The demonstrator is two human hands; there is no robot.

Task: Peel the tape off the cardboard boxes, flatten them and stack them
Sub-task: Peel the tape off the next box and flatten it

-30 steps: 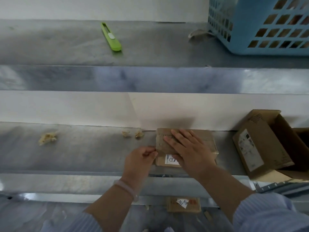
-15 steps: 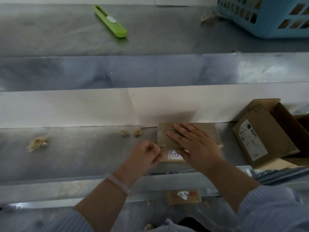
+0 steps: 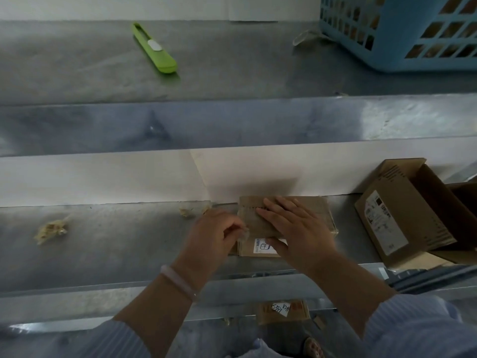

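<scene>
A small flattened cardboard box with a white label lies on the lower metal shelf against the white back panel. My right hand presses flat on top of it with straight fingers. My left hand sits at the box's left edge, its fingers curled and pinching a strip of clear tape that comes off that edge. An open cardboard box with a printed label lies on its side to the right.
A green box cutter lies on the upper shelf, with a blue plastic basket at its right end. Crumpled tape scraps lie on the lower shelf at the left. Another small labelled box sits below the shelf.
My left hand has pulled slightly left and away from the box edge, drawing the tape with it. The right hand stays pressed on the box. The view has shifted a little.
</scene>
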